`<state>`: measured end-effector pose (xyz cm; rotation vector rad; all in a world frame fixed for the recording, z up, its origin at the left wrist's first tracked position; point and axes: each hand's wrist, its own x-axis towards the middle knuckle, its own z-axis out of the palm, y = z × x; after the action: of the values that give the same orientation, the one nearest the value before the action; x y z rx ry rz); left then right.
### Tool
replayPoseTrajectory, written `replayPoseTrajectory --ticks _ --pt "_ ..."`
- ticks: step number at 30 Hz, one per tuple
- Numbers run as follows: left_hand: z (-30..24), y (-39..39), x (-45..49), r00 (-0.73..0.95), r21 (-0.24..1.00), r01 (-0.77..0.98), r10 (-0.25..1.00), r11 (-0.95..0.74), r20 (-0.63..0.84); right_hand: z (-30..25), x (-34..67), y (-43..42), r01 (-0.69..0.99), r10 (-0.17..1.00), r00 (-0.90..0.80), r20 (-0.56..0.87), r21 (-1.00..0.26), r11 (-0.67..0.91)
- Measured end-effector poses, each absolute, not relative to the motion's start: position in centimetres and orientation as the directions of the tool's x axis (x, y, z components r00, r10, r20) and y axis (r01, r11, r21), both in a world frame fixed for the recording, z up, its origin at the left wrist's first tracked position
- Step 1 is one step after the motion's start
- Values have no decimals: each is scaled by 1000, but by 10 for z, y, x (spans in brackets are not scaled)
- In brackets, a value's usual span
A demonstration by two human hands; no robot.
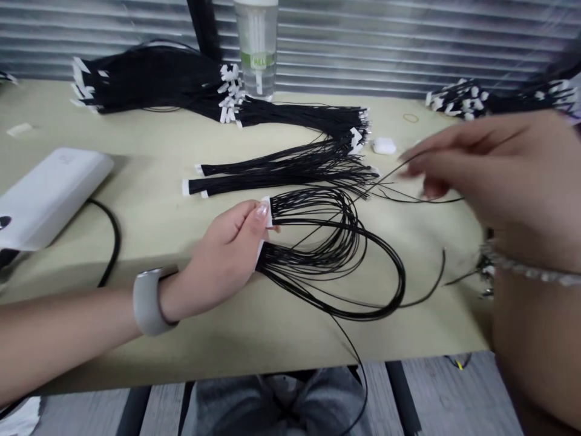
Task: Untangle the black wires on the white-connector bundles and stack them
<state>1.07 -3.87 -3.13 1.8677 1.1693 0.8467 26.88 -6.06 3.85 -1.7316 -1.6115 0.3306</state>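
My left hand (pixel 236 242) is closed around the white connectors of a looped wire harness (pixel 345 242), thumb on the upper connector (pixel 267 212). Many thin black wires run out of it to the right and curve back to a second white connector by my palm. To the right, my right hand (pixel 472 163), slightly blurred, pinches a thin black wire (pixel 385 175) that slants down toward the loop. Another loose wire (pixel 358 357) hangs over the table's front edge.
Bundles of black wires (pixel 290 163) with white connectors lie behind my hands, a larger bundle (pixel 154 79) at the back left. A clear bottle (pixel 258 48) stands by the blinds. A white power bank (pixel 54 194) with a black cable lies left, a small white case (pixel 384 145) right.
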Motion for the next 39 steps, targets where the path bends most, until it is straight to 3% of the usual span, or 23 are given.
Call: replayPoseTrajectory --ticks 1,3,5,6,8,10,13,17,24,39 --pt "-31 -39 11 366 856 421 920 -300 143 40 272 -57 636 873 308 377 -764 105" --pt "-31 -39 10 384 843 429 910 -324 155 44 275 -53 340 790 496 360 -918 205" --pt "-31 -39 10 402 833 429 900 -349 169 46 273 -52 143 774 576 265 -964 224" --pt "-31 -39 10 412 830 427 894 -359 175 46 270 -53 133 772 577 266 -963 233" --pt "-30 -40 10 429 827 420 885 -373 181 42 259 -60 258 779 490 390 -919 298" --pt "-30 -40 10 443 829 414 879 -376 177 35 244 -68 446 801 300 518 -818 362" --pt "-29 -41 10 453 833 412 876 -369 164 24 219 -78 683 895 -33 444 -643 345" --pt "-28 -42 10 468 825 416 868 -383 167 12 198 -80 811 866 -330 376 -355 464" --pt "-27 -43 11 505 814 405 844 -416 180 -1 189 -80 845 863 -352 361 -273 459" --pt "-28 -44 11 530 784 419 824 -458 198 -2 187 -80 837 879 -350 322 -313 448"
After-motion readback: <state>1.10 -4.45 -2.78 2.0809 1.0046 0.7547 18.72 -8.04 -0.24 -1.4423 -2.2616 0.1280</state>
